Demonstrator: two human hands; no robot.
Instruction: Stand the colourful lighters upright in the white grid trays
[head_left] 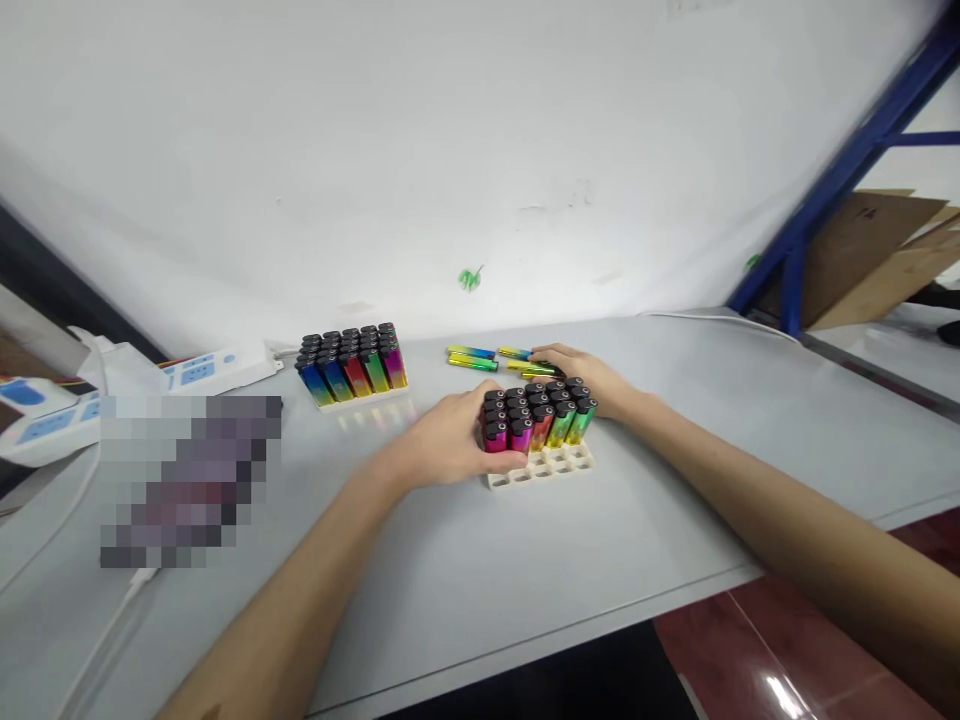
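Observation:
My left hand (457, 440) grips the left side of a block of colourful lighters (540, 415) with black tops, its thumb across the front left ones. They stand in a cream rack (546, 468) whose front holes are bare. Behind this block, my right hand (574, 372) reaches over some loose lighters lying flat; its fingertips are partly hidden and what they hold cannot be made out. More loose yellow, green and blue lighters (472, 360) lie just left of it. A second rack full of upright lighters (352, 365) stands at the back left.
White power strips (202, 372) and a pixelated object (191, 480) with a white cable lie on the left of the grey table (450, 600). A white wall (450, 150) rises behind. Cardboard (862, 245) and a blue frame (791, 285) are at the right.

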